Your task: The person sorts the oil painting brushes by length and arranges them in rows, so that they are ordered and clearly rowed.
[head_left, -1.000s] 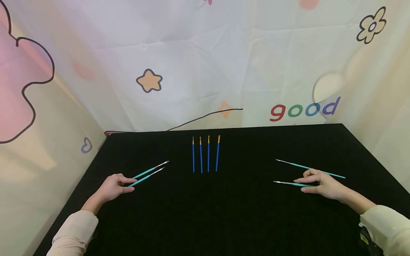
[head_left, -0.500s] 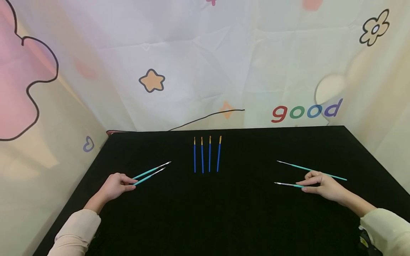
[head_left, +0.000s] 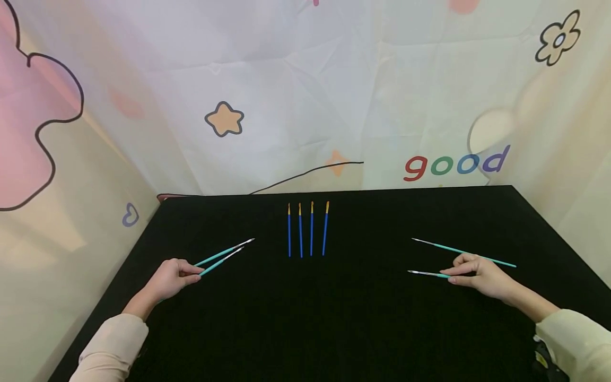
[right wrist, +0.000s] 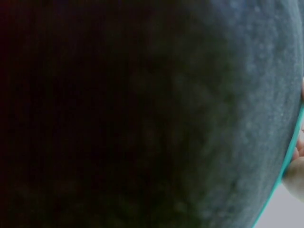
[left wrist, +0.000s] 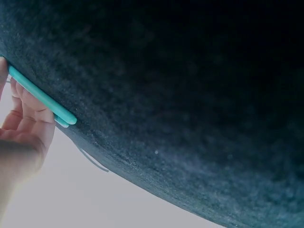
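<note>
At the left of the head view, my left hand pinches the nearer of two turquoise paintbrushes between thumb and fingers. The other turquoise paintbrush passes just behind the fingers, its white-tipped end pointing to the back right. In the left wrist view, a turquoise handle slants across the fingers, with a second handle end beneath it. My right hand pinches a turquoise paintbrush, bristles to the left. Just beyond that hand lies another turquoise paintbrush. The right wrist view catches a turquoise handle at its edge.
Several blue paintbrushes with golden ferrules lie side by side at the back middle of the black table, bristles away from me. A printed curtain hangs behind the table's far edge.
Both hands have closed their thumb and fingers onto the nearer paintbrush on each side. The left paintbrushes have shifted slightly, and the blue ones have stayed in place.
</note>
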The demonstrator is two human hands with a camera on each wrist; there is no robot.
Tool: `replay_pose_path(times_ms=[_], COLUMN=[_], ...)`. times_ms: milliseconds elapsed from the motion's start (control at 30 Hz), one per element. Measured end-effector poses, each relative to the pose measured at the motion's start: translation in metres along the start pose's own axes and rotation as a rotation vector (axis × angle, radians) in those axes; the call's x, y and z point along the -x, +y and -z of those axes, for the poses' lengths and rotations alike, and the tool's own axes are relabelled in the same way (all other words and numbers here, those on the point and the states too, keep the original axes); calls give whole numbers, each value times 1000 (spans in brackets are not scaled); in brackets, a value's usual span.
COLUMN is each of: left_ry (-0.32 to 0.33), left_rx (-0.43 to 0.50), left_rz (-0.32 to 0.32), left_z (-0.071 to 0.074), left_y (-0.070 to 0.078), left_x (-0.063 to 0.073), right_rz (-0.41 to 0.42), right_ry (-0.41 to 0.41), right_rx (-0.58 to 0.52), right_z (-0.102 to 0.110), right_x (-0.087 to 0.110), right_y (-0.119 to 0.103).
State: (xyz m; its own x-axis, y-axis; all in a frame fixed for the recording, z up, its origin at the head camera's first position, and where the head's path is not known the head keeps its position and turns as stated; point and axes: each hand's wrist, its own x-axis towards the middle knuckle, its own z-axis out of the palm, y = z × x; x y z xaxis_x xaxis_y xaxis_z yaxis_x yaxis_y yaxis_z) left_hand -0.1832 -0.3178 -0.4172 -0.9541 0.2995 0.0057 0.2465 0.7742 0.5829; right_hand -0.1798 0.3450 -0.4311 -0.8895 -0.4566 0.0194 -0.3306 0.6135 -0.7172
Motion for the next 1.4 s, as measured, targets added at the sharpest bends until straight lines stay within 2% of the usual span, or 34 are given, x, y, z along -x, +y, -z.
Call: replay_pose_path(times_ms=[200,400,733,1033,1167,1400], left_ry=[13,28,-14,-29,-32,-26], left_rx=[-34,-67,22,94,140,181], left_rz=[-31,-27,-13,-16,-1,-23], left_z=[0,0,6,14,16,19], left_y=[3,7,8,21,28,35], left_x=[1,-2,-3,-7,-7,-6], right_rz=[1,-8,-32,8,-19,-49], right_ry=[1,7,-16,41,42,22], right_rx=[-8,-18,-24,122,105,57], right_z=[0,-1,2,0,0,5], right_x=[0,2,0,-3,-3,-3], right_y=[-1,-2,-3,-5,-5,-6])
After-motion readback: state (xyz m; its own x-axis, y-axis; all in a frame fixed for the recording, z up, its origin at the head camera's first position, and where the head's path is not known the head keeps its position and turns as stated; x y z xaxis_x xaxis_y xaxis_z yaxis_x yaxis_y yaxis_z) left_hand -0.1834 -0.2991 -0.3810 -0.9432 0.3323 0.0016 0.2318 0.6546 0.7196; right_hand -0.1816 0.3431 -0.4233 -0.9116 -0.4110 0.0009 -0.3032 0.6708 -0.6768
